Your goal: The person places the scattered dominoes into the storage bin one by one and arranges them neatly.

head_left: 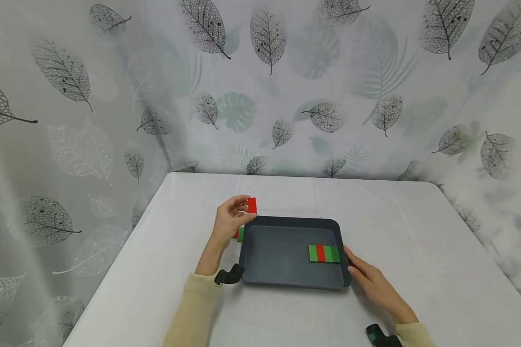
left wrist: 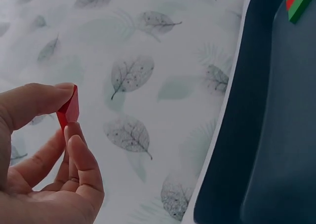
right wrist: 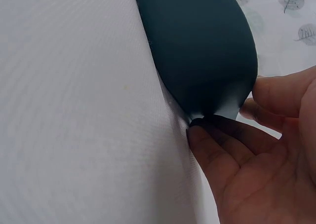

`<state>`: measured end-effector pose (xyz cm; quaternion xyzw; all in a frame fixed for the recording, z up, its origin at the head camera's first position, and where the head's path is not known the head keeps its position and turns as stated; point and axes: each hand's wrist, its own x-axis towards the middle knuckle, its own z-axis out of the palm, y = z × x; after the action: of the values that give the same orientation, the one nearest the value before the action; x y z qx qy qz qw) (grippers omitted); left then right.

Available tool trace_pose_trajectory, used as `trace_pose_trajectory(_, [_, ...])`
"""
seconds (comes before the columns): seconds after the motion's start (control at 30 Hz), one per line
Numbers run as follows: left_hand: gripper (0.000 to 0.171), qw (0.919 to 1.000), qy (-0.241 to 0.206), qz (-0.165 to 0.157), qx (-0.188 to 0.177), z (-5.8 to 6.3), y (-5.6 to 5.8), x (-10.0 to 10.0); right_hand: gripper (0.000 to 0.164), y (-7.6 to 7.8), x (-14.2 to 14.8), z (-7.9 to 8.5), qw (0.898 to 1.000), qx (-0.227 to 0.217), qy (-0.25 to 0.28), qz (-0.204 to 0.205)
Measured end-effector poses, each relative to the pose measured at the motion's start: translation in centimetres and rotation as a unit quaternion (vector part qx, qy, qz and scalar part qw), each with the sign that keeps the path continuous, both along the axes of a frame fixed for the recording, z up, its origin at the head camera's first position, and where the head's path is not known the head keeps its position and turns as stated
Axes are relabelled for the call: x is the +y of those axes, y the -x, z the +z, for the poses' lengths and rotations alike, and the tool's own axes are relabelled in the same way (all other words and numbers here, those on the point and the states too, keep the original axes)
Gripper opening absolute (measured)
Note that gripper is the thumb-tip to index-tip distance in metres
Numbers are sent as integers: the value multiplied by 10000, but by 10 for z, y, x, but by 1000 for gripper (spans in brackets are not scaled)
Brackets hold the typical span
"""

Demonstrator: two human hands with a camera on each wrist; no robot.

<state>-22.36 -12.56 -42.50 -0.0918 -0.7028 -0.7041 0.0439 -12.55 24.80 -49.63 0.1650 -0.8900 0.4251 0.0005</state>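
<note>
My left hand [head_left: 232, 219] pinches a small flat red block [head_left: 252, 206] between thumb and fingers, above the far left corner of a dark grey baking tray [head_left: 278, 255]. The left wrist view shows the red block [left wrist: 70, 107] edge-on at the fingertips. At the tray's right side my right hand [head_left: 373, 284] grips the wall. In the right wrist view its thumb is near the rim and its fingers [right wrist: 212, 152] are at the tray's lower edge. Inside the tray, near its right wall, green blocks [head_left: 327, 254] and a red block [head_left: 320, 253] lie side by side in a row.
Left of the tray, partly hidden by my left wrist, lie a green block [head_left: 240, 234] and a red block [head_left: 236, 234]. A white-covered table [head_left: 156, 270] holds everything. Leaf-patterned curtains [head_left: 269, 96] hang behind it and at both sides.
</note>
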Motion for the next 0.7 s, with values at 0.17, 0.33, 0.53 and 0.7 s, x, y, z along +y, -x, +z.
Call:
trace_pose_trajectory(0.17, [47,9996,-39,-265,-7,-6,-7,24,51,0,0,0,10000,-35,-47,-25])
trace_pose_trajectory(0.33, [46,9983,-12,-579,-72,-16,-12,46,50,-1,-1,1,10000,20,70,25])
trace_pose_trajectory(0.53, [47,9969,225,-752,-83,-23,-16,68,50,-1,-1,1,9998,114,125,70])
trace_pose_trajectory(0.7, [46,9956,263,-898,-74,-18,-22,83,49,-1,-1,0,9998,162,98,82])
